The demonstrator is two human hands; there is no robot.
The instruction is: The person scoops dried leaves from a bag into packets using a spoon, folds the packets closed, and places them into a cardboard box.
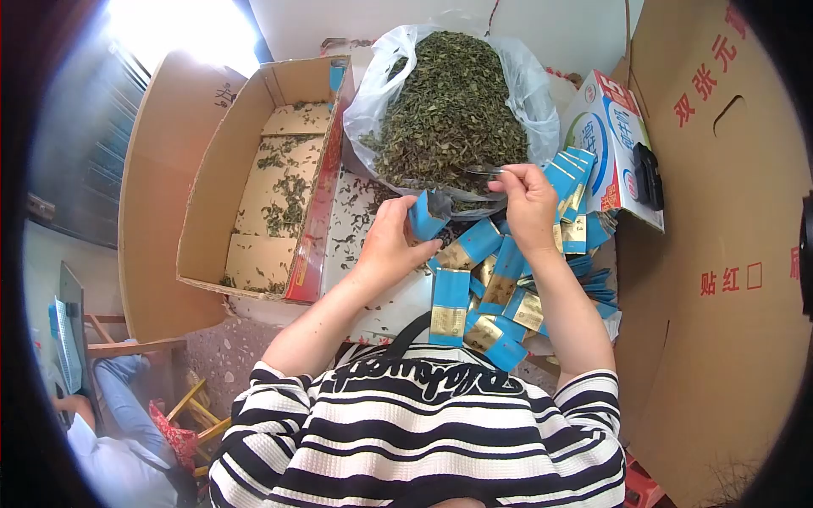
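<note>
A heap of dried tea leaves (449, 102) fills a clear plastic bag (533, 106) in front of me. My left hand (394, 241) is closed around a small blue tea packet (428, 215), whose open mouth faces up near the bag's front edge. In my right hand (529, 203), fingers pinched together, is a metal spoon (483, 170); its tip lies against the leaves at the heap's near side. Below both hands, several blue and gold packets (450, 306) lie in a loose pile on the table.
To the left stands an open cardboard box (241, 220) with scattered leaves on its bottom. A milk carton (605, 144) with a black object (648, 176) on it is at the right, beside a large cardboard panel (720, 212). Another person (127, 423) sits at lower left.
</note>
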